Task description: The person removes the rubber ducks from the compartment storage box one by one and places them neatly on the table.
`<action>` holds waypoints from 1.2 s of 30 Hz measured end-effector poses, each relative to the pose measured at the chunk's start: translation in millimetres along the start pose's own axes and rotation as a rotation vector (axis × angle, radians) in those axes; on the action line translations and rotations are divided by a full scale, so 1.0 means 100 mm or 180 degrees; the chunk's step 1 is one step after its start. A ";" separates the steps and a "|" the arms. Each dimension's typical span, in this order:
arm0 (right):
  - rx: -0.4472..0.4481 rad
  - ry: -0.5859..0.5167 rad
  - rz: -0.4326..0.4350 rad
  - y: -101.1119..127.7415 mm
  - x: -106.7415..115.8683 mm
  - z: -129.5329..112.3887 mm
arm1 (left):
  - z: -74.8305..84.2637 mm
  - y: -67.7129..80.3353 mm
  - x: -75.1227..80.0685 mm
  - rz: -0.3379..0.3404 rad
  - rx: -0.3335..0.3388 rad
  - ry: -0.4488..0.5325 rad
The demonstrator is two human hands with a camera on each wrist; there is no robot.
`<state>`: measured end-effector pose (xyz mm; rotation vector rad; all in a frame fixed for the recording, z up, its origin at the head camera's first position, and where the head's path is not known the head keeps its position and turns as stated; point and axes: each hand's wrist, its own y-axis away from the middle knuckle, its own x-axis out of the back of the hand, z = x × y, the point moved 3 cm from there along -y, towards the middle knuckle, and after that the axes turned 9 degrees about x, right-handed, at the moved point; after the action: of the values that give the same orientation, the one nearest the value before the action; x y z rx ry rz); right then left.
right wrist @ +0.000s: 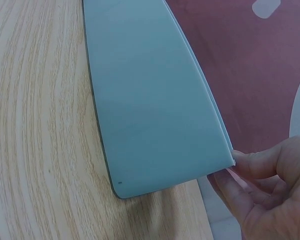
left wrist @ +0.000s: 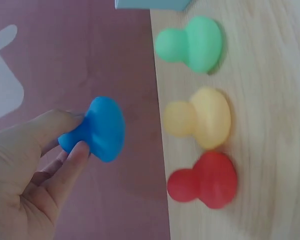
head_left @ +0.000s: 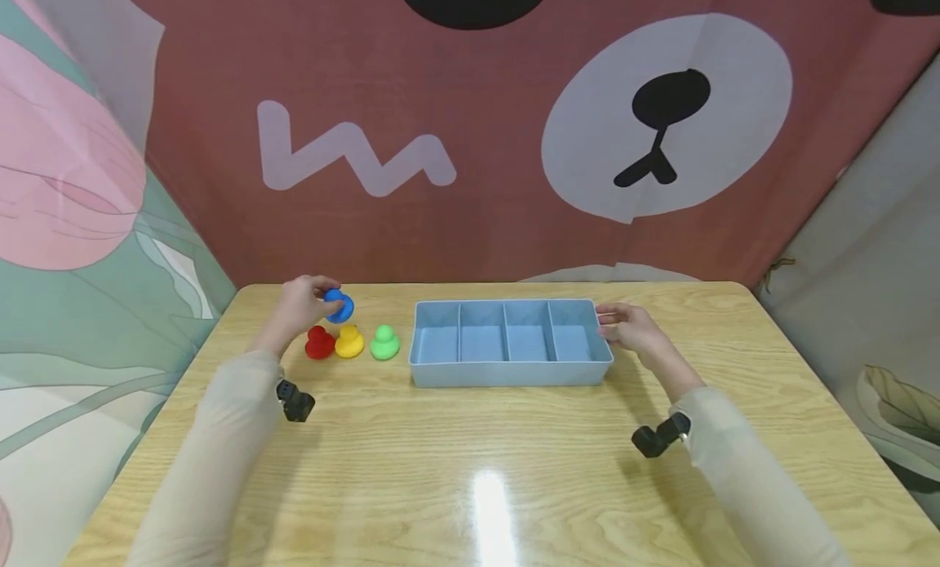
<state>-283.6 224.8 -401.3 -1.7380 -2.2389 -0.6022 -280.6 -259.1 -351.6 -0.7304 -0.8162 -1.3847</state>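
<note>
My left hand (head_left: 301, 299) pinches a small blue duck-like toy (left wrist: 106, 129) by its narrower round end, with thumb and fingers, and holds it above the table. Close by stand three toys of the same shape: a red one (head_left: 320, 343), a yellow one (head_left: 349, 342) and a green one (head_left: 385, 343). To their right sits a light blue box (head_left: 507, 375) divided into several compartments in a row. At the box's right end my right hand (head_left: 630, 329) grips the rim, the thumb and fingers on either side of the wall in the right wrist view.
Everything rests on a pale wooden table (head_left: 411, 469). Behind its far edge hangs a reddish-brown cloth (head_left: 499, 232) with a printed animal face. A patterned cloth (head_left: 66, 338) hangs on the left, and a light fabric (head_left: 866, 249) on the right.
</note>
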 end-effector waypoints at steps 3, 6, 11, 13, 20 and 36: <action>-0.0027 -0.0018 0.0018 0.00 -0.01 0.00 | -0.08 0.03 0.03 0.0042 -0.0010 -0.0005; -0.0060 -0.0010 0.0002 -0.01 -0.03 -0.01 | -0.16 0.05 0.06 0.0072 0.0025 -0.0039; -0.0085 0.0017 0.0014 -0.01 -0.03 -0.02 | -0.29 0.09 0.10 0.0105 0.0103 -0.0018; -0.0088 0.0025 0.0008 -0.01 -0.03 -0.01 | -0.35 0.11 0.11 0.0156 0.0108 0.0042; -0.0101 0.0033 0.0018 -0.02 -0.05 -0.02 | -0.54 0.17 0.12 0.0238 0.0232 0.0193; -0.0098 0.0044 0.0028 -0.01 -0.03 -0.02 | -0.81 0.23 0.10 0.0358 0.0164 0.0229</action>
<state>-283.3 220.8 -401.1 -1.7518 -2.2229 -0.6481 -252.1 -331.2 -386.3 -0.6727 -0.7406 -1.2774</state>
